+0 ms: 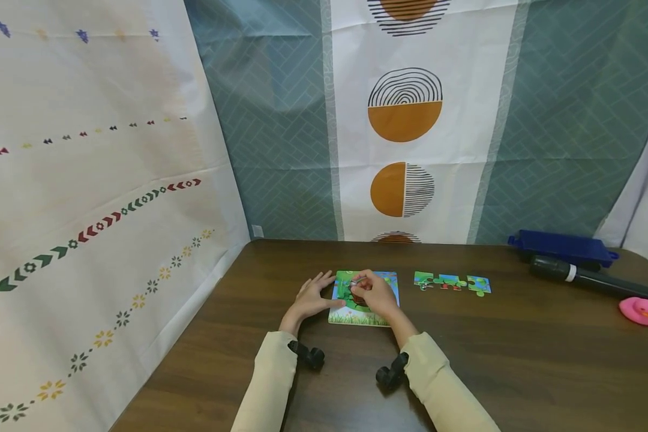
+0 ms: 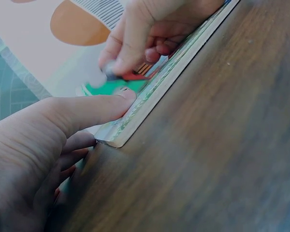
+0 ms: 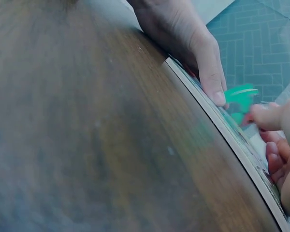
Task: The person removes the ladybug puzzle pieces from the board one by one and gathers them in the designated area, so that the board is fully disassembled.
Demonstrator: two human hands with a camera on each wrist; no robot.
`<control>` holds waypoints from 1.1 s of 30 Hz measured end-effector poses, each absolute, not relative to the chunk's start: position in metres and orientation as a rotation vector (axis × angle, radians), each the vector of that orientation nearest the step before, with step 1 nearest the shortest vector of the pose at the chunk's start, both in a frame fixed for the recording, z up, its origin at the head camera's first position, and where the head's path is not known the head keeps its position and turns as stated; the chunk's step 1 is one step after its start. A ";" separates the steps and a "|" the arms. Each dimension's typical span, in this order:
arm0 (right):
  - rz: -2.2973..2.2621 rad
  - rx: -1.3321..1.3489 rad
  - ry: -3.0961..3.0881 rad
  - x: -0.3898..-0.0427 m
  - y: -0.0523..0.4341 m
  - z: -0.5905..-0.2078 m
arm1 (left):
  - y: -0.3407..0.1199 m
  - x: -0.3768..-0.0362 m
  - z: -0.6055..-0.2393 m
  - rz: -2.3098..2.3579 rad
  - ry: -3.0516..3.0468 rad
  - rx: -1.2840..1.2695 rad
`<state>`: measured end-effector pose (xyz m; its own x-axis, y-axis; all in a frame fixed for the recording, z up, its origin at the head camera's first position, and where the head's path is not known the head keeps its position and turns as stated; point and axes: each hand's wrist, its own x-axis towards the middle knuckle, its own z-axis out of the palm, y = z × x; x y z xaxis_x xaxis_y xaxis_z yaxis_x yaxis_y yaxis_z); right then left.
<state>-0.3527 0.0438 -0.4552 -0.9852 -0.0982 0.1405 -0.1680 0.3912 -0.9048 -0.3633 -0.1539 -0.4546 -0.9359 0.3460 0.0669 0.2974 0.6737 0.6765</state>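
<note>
While the right hand [image 1: 377, 295] pinches a green piece [image 2: 117, 85] flat over the puzzle board [image 1: 380, 316], its long axis unclear, the left hand [image 1: 314, 298] lies spread at the board's 9 o'clock edge, thumb [image 2: 94, 107] touching it.

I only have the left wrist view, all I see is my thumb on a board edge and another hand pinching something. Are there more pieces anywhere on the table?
Observer: Yes, a row of loose pieces lies on the table, to the right of the puzzle board.
Operator: What does the right hand hold?
Observer: The right hand pinches a green piece over the board's middle; the right wrist view shows it raised a little off the surface.
Operator: Where is the left hand on the whole?
Observer: The left hand lies flat on the table at the board's left edge, fingers spread.
Operator: Anything else nearby?
Observer: A pink duck sits far right, near a black tube.
</note>
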 end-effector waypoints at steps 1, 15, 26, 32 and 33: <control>1.712 0.231 -2.543 -0.353 0.044 -0.455 | -0.154 -0.363 -0.454 1.116 2.813 0.541; 1.846 0.217 -2.436 -0.356 0.048 -0.454 | -0.154 -0.365 -0.454 1.117 2.802 0.546; 1.855 0.301 -2.453 -0.365 0.081 -0.439 | -0.153 -0.365 -0.460 1.125 2.793 0.580; 1.773 0.316 -2.518 -0.367 0.122 -0.432 | -0.156 -0.364 -0.458 1.147 2.784 0.585; 1.754 0.321 -2.534 -0.367 0.129 -0.431 | -0.156 -0.364 -0.458 1.150 2.784 0.586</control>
<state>-0.3670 0.1286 -0.4313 -0.9776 -0.1452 0.1522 -0.1936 0.3382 -0.9210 -0.3635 -0.1565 -0.4577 -0.9245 0.3735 0.0765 0.3186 0.6466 0.6931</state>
